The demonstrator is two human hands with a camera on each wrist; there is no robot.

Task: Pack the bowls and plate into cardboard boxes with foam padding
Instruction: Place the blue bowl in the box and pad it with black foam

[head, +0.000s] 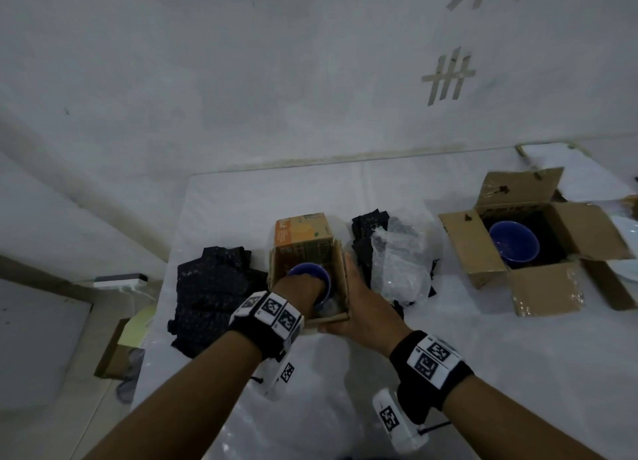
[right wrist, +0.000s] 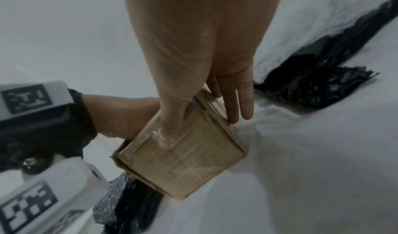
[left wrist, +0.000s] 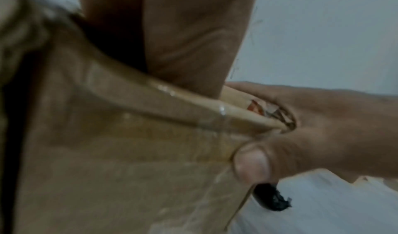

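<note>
Now the left hand [head: 303, 287] is down inside the small cardboard box [head: 340, 273], on top of a blue bowl [head: 307, 271] sitting in it; fingers are hidden by the box walls, so whether they curl round the bowl cannot be told. The right hand [head: 359, 304] braces the same box from outside: straight fingers [right wrist: 241, 101] flat along its right wall, thumb [right wrist: 170, 130] pressed on the near face, steadying rather than clasping.

Relative to that small box: black foam sheets [head: 210, 287] lie just left of it, bubble wrap [head: 397, 266] over more black foam just right of it, and a bigger open box [head: 538, 273] sits well off to the right with a second blue bowl [head: 514, 242] already on dark padding inside. Something white, maybe the plate, shows at the far right edge; unclear.

Handling guess: the bowl looks glazed, so stiff, slippery and chippable, moderate weight. Best held by the rim or cupped under the base, lowered straight. The box is light and taped, will slide on the white table cover [head: 345, 390] unless held. Fit looks tight; padding around the bowl probably needed.
</note>
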